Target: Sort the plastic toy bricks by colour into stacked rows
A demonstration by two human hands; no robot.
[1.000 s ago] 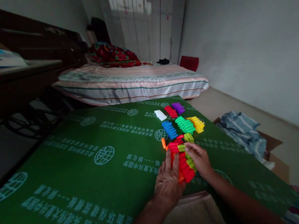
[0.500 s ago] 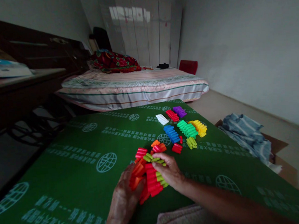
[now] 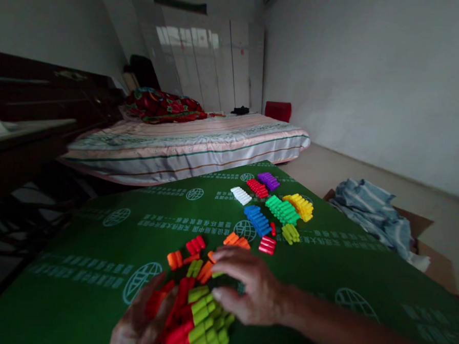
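Observation:
Small ribbed plastic blocks in linked rows lie on a green table [image 3: 86, 297]. My left hand [image 3: 139, 323] is curled round red blocks [image 3: 157, 301] at the near side, its thumb and fingers on either side of them. Beside it is a heap of red blocks [image 3: 179, 339] and lime-green blocks [image 3: 206, 317]. My right hand [image 3: 254, 289], slightly blurred, hovers at the heap's right with thumb and fingers apart. A lime-green piece [image 3: 218, 273] shows just under its fingertips. Orange blocks [image 3: 206, 271] and a short lime-green row [image 3: 195, 268] lie just beyond.
Sorted rows sit farther right: white [image 3: 241, 195], red [image 3: 257, 188], purple [image 3: 268, 180], blue [image 3: 257, 220], green [image 3: 282, 210] and yellow [image 3: 300, 207]. Behind the table stands a bed [image 3: 197, 143]. Striped cloth [image 3: 373, 210] lies over cardboard at the right.
The view has shifted. The near heap has spread apart, with red, orange and lime-green pieces now lying separately. My right hand has opened away from the lime-green row; my left hand has moved nearer.

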